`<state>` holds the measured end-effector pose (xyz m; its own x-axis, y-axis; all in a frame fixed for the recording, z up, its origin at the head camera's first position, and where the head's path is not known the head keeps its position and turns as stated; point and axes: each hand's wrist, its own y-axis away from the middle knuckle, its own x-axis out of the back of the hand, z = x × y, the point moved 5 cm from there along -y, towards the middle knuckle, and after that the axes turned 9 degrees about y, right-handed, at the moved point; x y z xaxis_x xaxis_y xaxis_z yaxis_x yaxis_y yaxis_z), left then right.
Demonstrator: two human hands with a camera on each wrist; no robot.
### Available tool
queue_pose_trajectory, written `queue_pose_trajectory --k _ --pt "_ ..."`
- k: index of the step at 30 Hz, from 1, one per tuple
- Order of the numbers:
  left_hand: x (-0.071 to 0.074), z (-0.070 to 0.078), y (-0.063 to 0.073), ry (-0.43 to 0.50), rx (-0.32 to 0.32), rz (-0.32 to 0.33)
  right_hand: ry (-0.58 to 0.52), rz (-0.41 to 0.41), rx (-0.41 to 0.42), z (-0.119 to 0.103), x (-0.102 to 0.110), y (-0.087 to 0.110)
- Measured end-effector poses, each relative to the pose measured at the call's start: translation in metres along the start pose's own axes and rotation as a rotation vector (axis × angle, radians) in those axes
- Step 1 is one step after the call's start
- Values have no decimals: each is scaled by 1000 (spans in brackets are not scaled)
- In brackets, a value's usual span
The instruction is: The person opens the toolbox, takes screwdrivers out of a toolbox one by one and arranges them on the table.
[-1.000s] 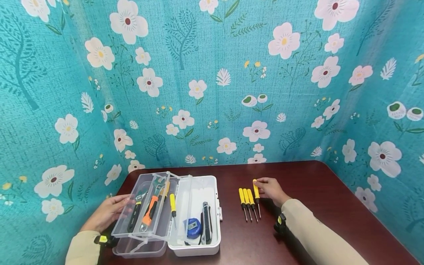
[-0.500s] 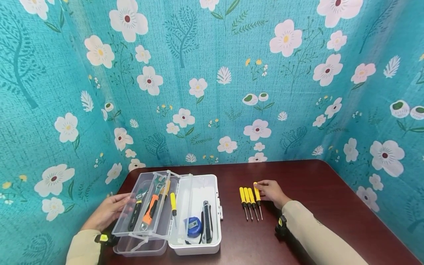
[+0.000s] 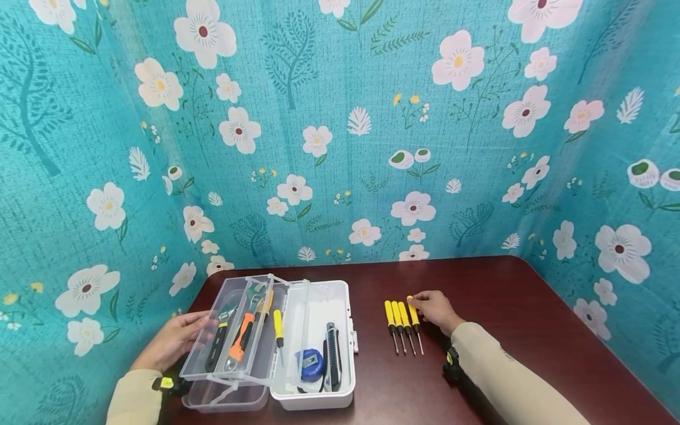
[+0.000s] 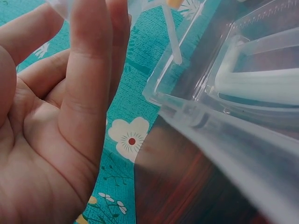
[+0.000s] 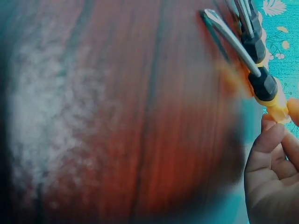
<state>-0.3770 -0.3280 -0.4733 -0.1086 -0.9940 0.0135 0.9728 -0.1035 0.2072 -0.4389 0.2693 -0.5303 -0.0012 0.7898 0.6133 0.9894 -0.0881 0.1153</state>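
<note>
The right hand (image 3: pixel 435 308) is pinching a screwdriver (image 3: pixel 414 316) right of the toolbox (image 3: pixel 313 402) (three others (image 3: pixel 398 317) lying alongside), while the left hand's fingers (image 3: pixel 190 320) are gripping its clear tray (image 3: pixel 198 361).

Left sleeve (image 3: pixel 135 398): beige. Right sleeve (image 3: pixel 510 375): same beige, small faint marking (image 3: pixel 508 356) on forearm. Left wrist unit (image 3: pixel 180 388): black, bright yellow patch (image 3: pixel 167 382). Right wrist unit (image 3: pixel 450 370): black, yellow patch.

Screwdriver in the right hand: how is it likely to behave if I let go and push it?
The screwdriver should stay stiff, given its straight metal shaft. Its faceted black collar may limit rolling. The shiny table might let it slide, though.
</note>
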Motion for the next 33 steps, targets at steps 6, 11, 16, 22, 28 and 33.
queue_pose_trajectory --k 6,11,16,22,28,33 --pt "2 -3 -2 -3 3 15 11 -6 -6 1 -2 1" --pt "3 -4 -2 1 9 34 15 -10 2 0 -2 2" --pt "2 -4 -1 12 10 34 31 -5 11 0 -3 -1" --pt "3 -3 -2 16 1 28 62 -7 21 -1 -4 -5" --pt "2 -2 -2 15 -13 -2 89 -16 -1 -2 -5 -6" --pt "2 0 -1 7 -12 -9 118 -9 7 -5 -5 -6"
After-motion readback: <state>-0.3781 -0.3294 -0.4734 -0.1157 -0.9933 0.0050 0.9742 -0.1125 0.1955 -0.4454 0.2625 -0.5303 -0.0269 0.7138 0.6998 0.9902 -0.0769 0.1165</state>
